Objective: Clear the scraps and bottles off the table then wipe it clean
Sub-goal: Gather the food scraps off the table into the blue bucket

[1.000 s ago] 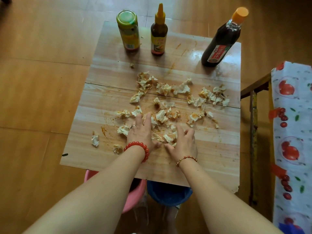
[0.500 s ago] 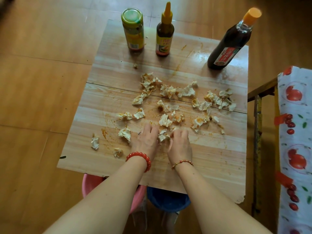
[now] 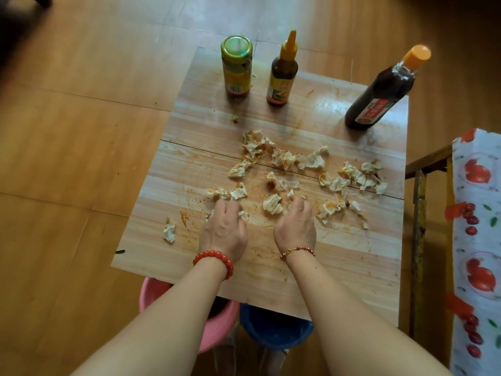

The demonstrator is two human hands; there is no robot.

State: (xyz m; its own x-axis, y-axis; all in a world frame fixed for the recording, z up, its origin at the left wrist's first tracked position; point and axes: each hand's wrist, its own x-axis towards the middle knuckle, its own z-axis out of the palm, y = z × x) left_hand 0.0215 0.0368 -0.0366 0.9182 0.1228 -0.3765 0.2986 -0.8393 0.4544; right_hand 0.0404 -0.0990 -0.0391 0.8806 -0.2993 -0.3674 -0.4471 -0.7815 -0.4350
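Observation:
Several crumpled, sauce-stained paper scraps [image 3: 298,161] lie across the middle of the smeared wooden table [image 3: 352,256]. My left hand [image 3: 225,229] is near the front of the table, fingers curled round gathered scraps, with white paper showing at its fingertips. My right hand [image 3: 295,226] lies beside it, fingers curled down over scraps; what it holds is hidden. One scrap [image 3: 272,204] sits between the two hands. At the far edge stand a green-lidded jar [image 3: 236,67], a yellow-capped sauce bottle [image 3: 282,71] and a dark orange-capped bottle [image 3: 382,93].
A lone scrap [image 3: 169,231] lies at the table's front left. Under the near edge sit a pink basin [image 3: 217,327] and a blue basin [image 3: 273,332]. A fruit-patterned cloth [image 3: 477,240] hangs over a wooden frame [image 3: 418,240] on the right. Wooden floor surrounds the table.
Both hands have moved apart and slightly forward among the scraps, and the pile that lay between them is now gathered under the fingers. The camera view shifted left, so the table sits further right.

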